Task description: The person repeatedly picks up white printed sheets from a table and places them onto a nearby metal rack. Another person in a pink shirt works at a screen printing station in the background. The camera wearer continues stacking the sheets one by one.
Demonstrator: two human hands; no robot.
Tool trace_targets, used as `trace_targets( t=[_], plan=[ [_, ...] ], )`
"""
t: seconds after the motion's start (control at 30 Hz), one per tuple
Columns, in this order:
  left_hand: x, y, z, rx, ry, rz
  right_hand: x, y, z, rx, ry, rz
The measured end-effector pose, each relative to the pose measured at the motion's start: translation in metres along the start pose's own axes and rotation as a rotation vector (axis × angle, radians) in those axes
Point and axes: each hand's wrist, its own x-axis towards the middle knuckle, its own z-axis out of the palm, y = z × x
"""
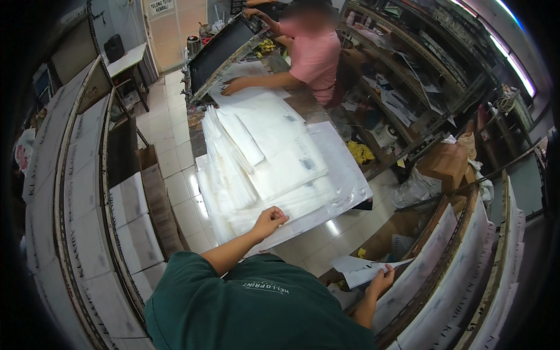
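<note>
My left hand is over the near edge of a stack of thin white bags on the table, fingers curled together. Whether a bag edge is pinched in them is hidden. Low on the right, my right hand grips the edge of a white sheet with dark print. It hangs tilted next to a rack. The stack has dark printed patches on its right side, and its left edges are loose and fanned out.
Across the table a person in a pink shirt holds up a dark framed screen, one hand on the white material. Racks with white printed sheets stand left, others right. A cardboard box sits by the right shelves.
</note>
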Motion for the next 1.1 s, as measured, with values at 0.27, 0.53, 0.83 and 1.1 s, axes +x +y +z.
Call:
trace_targets(
  t=[0.27,0.53,0.83,1.1],
  plan=[
    [0.064,0.029,-0.025,-0.401,0.121,-0.147,-0.003,-0.01,0.003,-0.075,0.049,0.006],
    [0.207,0.048,-0.055,-0.868,0.218,-0.008,-0.02,-0.021,-0.017,-0.127,0.038,0.026],
    [0.331,0.044,-0.05,-1.093,0.298,-0.01,-0.058,-0.07,-0.045,-0.3,0.089,0.06],
    [0.427,-0.017,-0.05,-0.516,0.124,-0.054,-0.09,-0.112,-0.056,-0.306,0.14,0.098]
  ],
)
